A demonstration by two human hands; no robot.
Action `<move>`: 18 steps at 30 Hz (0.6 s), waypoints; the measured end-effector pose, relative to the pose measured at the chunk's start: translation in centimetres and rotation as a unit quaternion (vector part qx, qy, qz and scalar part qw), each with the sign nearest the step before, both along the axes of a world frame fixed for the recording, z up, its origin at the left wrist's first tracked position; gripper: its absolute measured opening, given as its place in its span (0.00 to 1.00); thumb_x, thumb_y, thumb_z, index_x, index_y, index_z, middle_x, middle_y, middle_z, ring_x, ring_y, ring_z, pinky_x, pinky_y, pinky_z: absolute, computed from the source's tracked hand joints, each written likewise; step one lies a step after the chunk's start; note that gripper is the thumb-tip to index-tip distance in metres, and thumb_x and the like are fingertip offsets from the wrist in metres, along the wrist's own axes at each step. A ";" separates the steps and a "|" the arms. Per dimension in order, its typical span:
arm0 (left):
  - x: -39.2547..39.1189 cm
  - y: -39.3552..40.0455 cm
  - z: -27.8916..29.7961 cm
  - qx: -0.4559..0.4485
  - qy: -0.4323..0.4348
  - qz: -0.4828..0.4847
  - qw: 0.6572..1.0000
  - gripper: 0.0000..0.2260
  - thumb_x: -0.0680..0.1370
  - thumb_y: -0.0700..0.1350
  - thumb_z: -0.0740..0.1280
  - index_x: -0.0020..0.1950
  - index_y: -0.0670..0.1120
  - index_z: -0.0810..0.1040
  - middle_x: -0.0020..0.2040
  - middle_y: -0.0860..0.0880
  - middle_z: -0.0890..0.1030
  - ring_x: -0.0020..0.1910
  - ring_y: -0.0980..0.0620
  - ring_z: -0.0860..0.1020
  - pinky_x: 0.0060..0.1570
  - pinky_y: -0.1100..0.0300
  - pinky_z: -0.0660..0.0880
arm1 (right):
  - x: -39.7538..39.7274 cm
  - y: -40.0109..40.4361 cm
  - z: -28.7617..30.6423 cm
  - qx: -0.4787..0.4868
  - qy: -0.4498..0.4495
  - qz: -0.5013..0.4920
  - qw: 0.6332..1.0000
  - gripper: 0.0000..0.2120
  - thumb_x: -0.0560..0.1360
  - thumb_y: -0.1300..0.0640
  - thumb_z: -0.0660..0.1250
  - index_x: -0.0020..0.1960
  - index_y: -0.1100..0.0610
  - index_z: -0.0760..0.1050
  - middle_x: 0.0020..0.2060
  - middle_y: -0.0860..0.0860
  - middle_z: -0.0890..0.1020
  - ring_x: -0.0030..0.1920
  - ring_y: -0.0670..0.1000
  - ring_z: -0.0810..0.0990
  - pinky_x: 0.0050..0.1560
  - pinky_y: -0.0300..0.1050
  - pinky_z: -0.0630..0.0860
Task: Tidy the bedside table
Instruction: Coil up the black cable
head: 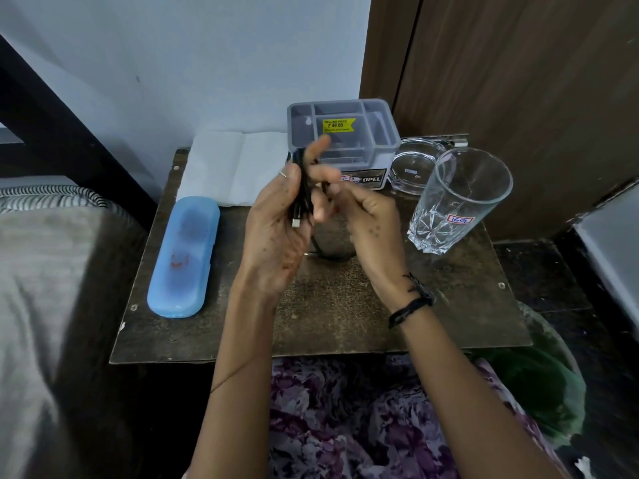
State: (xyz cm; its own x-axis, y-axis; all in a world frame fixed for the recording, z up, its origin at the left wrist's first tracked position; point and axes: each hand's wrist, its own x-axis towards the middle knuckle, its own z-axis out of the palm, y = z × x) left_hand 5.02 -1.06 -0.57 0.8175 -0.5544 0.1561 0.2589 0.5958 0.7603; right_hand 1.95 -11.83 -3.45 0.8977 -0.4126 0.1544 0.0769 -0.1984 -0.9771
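Note:
Above the middle of the dark wooden bedside table [345, 316], both hands hold a black cable [304, 191]. My left hand [276, 229] grips several folded loops of it, with a metal plug hanging at the palm. My right hand [366, 216] pinches the cable's free part, and a loop of it hangs down to the tabletop between my hands. A blue oblong case [185, 257] lies at the table's left. A grey compartment organiser [345, 133] with a yellow price sticker stands at the back.
A tall cut-glass tumbler [456, 198] stands at the right, with a glass ashtray [413, 165] behind it. White folded paper [235, 164] lies at the back left. A bed is on the left, a wooden door behind on the right, a green bag [539, 385] on the floor.

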 end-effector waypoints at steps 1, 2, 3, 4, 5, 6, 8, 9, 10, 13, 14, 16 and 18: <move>0.2 -0.1 0.0 -0.007 -0.004 0.025 1.000 0.15 0.82 0.41 0.48 0.65 0.42 0.67 0.43 0.53 0.84 0.30 0.60 0.76 0.38 0.68 0.75 | -0.2 0.2 0.1 -0.029 0.014 0.031 0.999 0.10 0.78 0.56 0.63 0.46 0.59 0.81 0.30 0.44 0.77 0.29 0.38 0.73 0.35 0.36 0.66; 0.4 -0.1 0.0 -0.003 -0.004 0.057 0.998 0.15 0.82 0.41 0.48 0.67 0.43 0.65 0.47 0.53 0.84 0.33 0.60 0.78 0.39 0.67 0.76 | -0.3 0.4 0.2 -0.067 0.026 0.066 0.995 0.09 0.77 0.57 0.63 0.47 0.58 0.82 0.32 0.45 0.80 0.32 0.39 0.75 0.37 0.37 0.67; 0.6 -0.2 -0.1 0.014 -0.002 0.095 0.995 0.16 0.83 0.41 0.48 0.70 0.43 0.62 0.50 0.53 0.84 0.35 0.60 0.79 0.39 0.67 0.76 | -0.4 0.6 0.2 -0.108 0.037 0.098 0.989 0.09 0.77 0.57 0.64 0.48 0.57 0.82 0.33 0.47 0.81 0.33 0.42 0.77 0.37 0.40 0.70; 0.8 -0.1 -0.2 0.050 -0.012 0.134 0.990 0.17 0.83 0.40 0.49 0.72 0.44 0.59 0.52 0.52 0.83 0.38 0.59 0.80 0.40 0.67 0.76 | -0.5 0.8 0.2 -0.141 0.046 0.121 0.982 0.08 0.76 0.55 0.65 0.48 0.56 0.82 0.34 0.48 0.83 0.33 0.45 0.78 0.38 0.43 0.72; 0.9 -0.1 -0.3 0.101 -0.035 0.167 0.980 0.19 0.83 0.40 0.50 0.74 0.45 0.56 0.53 0.51 0.82 0.40 0.60 0.80 0.42 0.67 0.76 | -0.6 1.0 0.2 -0.165 0.049 0.128 0.977 0.08 0.75 0.54 0.66 0.48 0.54 0.83 0.34 0.49 0.83 0.34 0.47 0.79 0.38 0.46 0.74; 1.0 0.0 -0.4 0.155 -0.068 0.188 0.968 0.19 0.83 0.40 0.51 0.74 0.48 0.56 0.54 0.51 0.80 0.41 0.60 0.80 0.43 0.68 0.75 | -0.6 1.0 0.2 -0.178 0.045 0.122 0.975 0.07 0.74 0.52 0.67 0.47 0.52 0.83 0.35 0.48 0.84 0.34 0.47 0.80 0.38 0.49 0.76; 0.9 0.2 -0.5 0.246 -0.144 0.206 0.936 0.17 0.82 0.42 0.54 0.68 0.59 0.63 0.52 0.52 0.80 0.41 0.60 0.79 0.43 0.66 0.76 | -0.5 0.5 0.3 -0.187 0.021 0.091 0.978 0.07 0.72 0.51 0.69 0.47 0.51 0.83 0.40 0.45 0.85 0.40 0.44 0.82 0.41 0.51 0.78; 0.9 0.3 -0.6 0.296 -0.178 0.217 0.913 0.16 0.81 0.42 0.56 0.62 0.62 0.68 0.50 0.53 0.80 0.40 0.59 0.78 0.41 0.64 0.77 | -0.5 0.1 0.4 -0.195 0.003 0.068 0.978 0.07 0.71 0.50 0.70 0.46 0.50 0.83 0.41 0.45 0.85 0.42 0.44 0.82 0.43 0.51 0.79; 0.8 0.3 -0.8 0.354 -0.214 0.229 0.881 0.14 0.81 0.43 0.57 0.59 0.61 0.71 0.48 0.53 0.80 0.40 0.59 0.78 0.41 0.62 0.78 | -0.5 -0.3 0.6 -0.214 -0.018 0.041 0.976 0.07 0.71 0.50 0.71 0.45 0.51 0.83 0.41 0.45 0.85 0.42 0.45 0.82 0.43 0.50 0.79; 0.7 0.1 -0.9 0.473 -0.290 0.217 0.803 0.10 0.81 0.46 0.57 0.57 0.44 0.74 0.40 0.48 0.79 0.39 0.51 0.78 0.42 0.51 0.77 | -0.8 -1.5 0.8 -0.275 -0.078 -0.028 0.958 0.06 0.71 0.50 0.71 0.43 0.52 0.83 0.39 0.45 0.83 0.39 0.42 0.80 0.39 0.44 0.77; 0.6 0.0 -0.9 0.485 -0.297 0.205 0.797 0.11 0.81 0.47 0.57 0.51 0.41 0.74 0.37 0.46 0.78 0.36 0.48 0.77 0.41 0.48 0.75 | -1.0 -1.6 0.8 -0.290 -0.094 -0.042 0.952 0.06 0.71 0.50 0.71 0.43 0.52 0.82 0.39 0.45 0.82 0.39 0.41 0.79 0.38 0.41 0.77; 0.5 -0.1 -0.7 0.509 -0.293 0.193 0.786 0.18 0.81 0.51 0.57 0.40 0.39 0.74 0.30 0.44 0.76 0.32 0.49 0.74 0.37 0.47 0.72 | -1.2 -1.7 0.7 -0.305 -0.122 -0.063 0.942 0.06 0.71 0.51 0.71 0.43 0.53 0.82 0.39 0.46 0.82 0.39 0.40 0.78 0.37 0.39 0.76; 0.6 0.3 -0.3 0.528 -0.267 0.177 0.786 0.24 0.80 0.55 0.57 0.34 0.39 0.76 0.23 0.47 0.73 0.25 0.55 0.71 0.32 0.56 0.69 | -1.2 -1.8 0.7 -0.291 -0.147 -0.090 0.941 0.06 0.72 0.52 0.71 0.43 0.54 0.83 0.39 0.47 0.81 0.39 0.41 0.78 0.37 0.39 0.76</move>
